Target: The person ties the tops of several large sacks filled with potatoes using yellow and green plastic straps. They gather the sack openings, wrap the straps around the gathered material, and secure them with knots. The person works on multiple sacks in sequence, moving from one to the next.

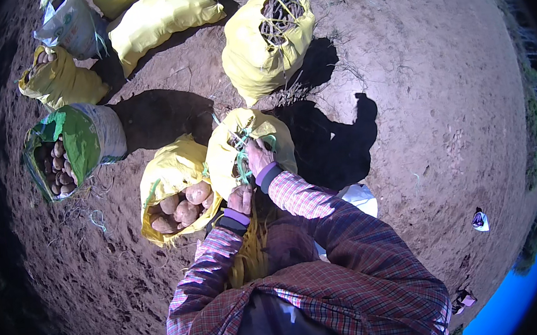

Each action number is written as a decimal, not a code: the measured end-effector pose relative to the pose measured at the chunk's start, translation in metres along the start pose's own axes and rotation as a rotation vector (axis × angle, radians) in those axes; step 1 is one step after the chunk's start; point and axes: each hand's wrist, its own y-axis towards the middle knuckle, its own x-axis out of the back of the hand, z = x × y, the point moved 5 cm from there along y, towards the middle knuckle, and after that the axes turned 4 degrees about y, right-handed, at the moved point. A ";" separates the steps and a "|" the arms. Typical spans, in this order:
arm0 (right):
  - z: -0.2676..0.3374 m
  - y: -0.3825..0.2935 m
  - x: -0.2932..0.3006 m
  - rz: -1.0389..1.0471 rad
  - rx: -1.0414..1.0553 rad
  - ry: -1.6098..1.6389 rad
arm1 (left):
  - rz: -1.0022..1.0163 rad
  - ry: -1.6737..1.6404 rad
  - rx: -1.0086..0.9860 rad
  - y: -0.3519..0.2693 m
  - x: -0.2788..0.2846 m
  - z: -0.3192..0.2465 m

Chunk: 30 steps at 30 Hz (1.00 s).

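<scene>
A yellow woven sack (222, 155) stands right before me, its mouth partly gathered. Green plastic twine (242, 163) crosses that mouth over dark contents that I cannot make out. My right hand (259, 155) is at the far right of the mouth, fingers bent on the twine. Lower down, at the near edge, my left hand (241, 199) is closed, with an end of the twine running to its fingertips. Against the sack's left side leans another yellow sack (171, 162), open towards me, with several large potatoes (187, 212) in it.
A green-and-white sack (76, 132) of smaller potatoes lies open at left. Beyond stand a yellow sack (249, 48) of brownish, stick-like pieces, a full yellow sack (162, 20) on its side, a smaller open one (69, 82) and a whitish bag (73, 29). Loose twine (98, 220) lies on the soil.
</scene>
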 end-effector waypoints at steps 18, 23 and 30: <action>-0.029 -0.037 0.050 -0.246 0.053 0.241 | -0.175 -0.569 0.207 -0.007 -0.002 0.023; -0.035 -0.052 0.034 0.151 0.002 0.050 | -0.168 -0.630 0.198 0.002 -0.010 0.026; -0.043 -0.039 0.015 0.092 0.151 -0.033 | -0.138 -0.490 0.086 0.011 0.007 0.009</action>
